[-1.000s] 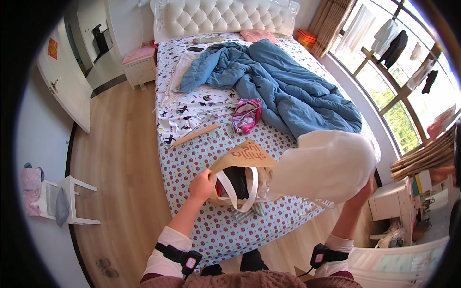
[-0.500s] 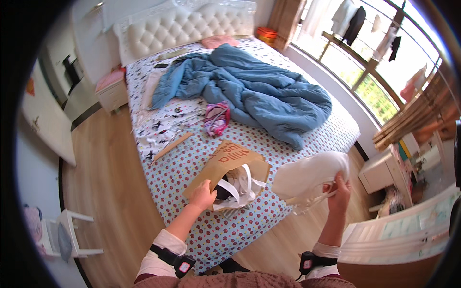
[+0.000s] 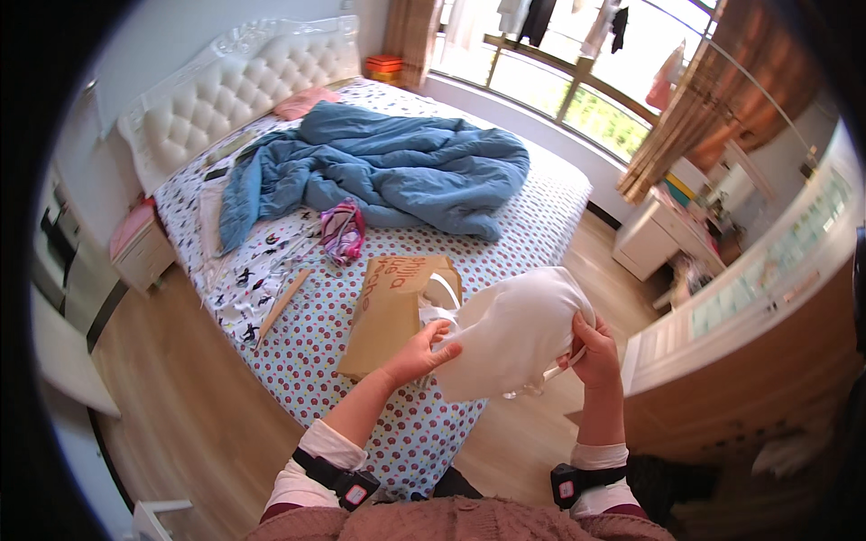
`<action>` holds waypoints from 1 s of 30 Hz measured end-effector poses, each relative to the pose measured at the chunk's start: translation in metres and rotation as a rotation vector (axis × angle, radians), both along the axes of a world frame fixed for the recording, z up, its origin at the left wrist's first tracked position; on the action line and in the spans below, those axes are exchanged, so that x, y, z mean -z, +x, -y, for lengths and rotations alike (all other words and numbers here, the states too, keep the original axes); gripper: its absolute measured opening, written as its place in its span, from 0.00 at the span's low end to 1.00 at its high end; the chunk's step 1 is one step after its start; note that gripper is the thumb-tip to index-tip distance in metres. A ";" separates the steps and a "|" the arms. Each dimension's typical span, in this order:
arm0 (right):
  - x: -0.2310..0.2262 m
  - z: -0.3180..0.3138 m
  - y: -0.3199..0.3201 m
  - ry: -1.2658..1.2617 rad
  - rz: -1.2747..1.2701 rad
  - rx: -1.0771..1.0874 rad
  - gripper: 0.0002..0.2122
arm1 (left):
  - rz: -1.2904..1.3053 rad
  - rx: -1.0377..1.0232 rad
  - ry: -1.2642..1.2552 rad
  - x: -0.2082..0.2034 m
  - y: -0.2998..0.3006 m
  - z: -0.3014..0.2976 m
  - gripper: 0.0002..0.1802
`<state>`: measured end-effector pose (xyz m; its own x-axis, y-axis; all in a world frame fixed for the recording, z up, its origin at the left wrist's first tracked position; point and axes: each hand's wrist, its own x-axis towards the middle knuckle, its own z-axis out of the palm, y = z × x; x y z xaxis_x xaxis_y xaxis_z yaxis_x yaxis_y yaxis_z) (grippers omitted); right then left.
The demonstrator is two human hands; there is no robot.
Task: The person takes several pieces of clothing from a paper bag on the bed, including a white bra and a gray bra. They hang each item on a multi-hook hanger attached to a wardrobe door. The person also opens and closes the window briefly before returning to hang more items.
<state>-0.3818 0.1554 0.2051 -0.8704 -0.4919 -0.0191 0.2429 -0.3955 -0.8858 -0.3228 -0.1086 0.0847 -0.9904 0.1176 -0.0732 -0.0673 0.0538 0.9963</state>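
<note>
My right hand (image 3: 594,352) is closed on the edge of a smooth white padded garment (image 3: 514,329) with thin straps. It is held up over the front end of the bed, and a thin strap hangs beneath my fingers. My left hand (image 3: 419,353) has its fingers apart at the garment's left edge; I cannot tell whether it touches. A brown paper bag (image 3: 383,311) with white handles (image 3: 442,293) lies on the bed behind my left hand. The garment hides part of the bag's mouth.
On the bed (image 3: 307,383) lie a rumpled blue quilt (image 3: 388,167), a pink patterned cloth bundle (image 3: 343,232) and a flat wooden strip (image 3: 284,307). A white nightstand (image 3: 144,257) stands at the far left. White furniture (image 3: 749,284) stands on the right.
My left hand has let go of the paper bag and moved right to the white garment. My right hand has brought the garment left, in front of the bag. The view has turned right.
</note>
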 end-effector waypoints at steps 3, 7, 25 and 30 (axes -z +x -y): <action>0.005 0.004 0.047 0.037 0.009 0.007 0.10 | 0.189 0.348 0.491 0.009 0.032 -0.003 0.39; 0.023 0.010 0.093 0.287 0.097 0.151 0.11 | 0.367 0.391 0.772 0.017 0.081 -0.007 0.25; 0.048 -0.079 0.234 0.992 0.218 -0.189 0.13 | 0.357 0.319 0.651 0.030 0.159 -0.015 0.22; 0.040 -0.074 0.269 0.750 0.152 -0.137 0.12 | 0.510 0.439 -0.145 0.046 0.190 -0.007 0.27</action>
<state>-0.1130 0.2298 0.1655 -0.7643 -0.4031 -0.5034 0.3864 0.3388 -0.8579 -0.1332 -0.1017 0.0391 -0.6910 0.4538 -0.5627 -0.4670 0.3139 0.8267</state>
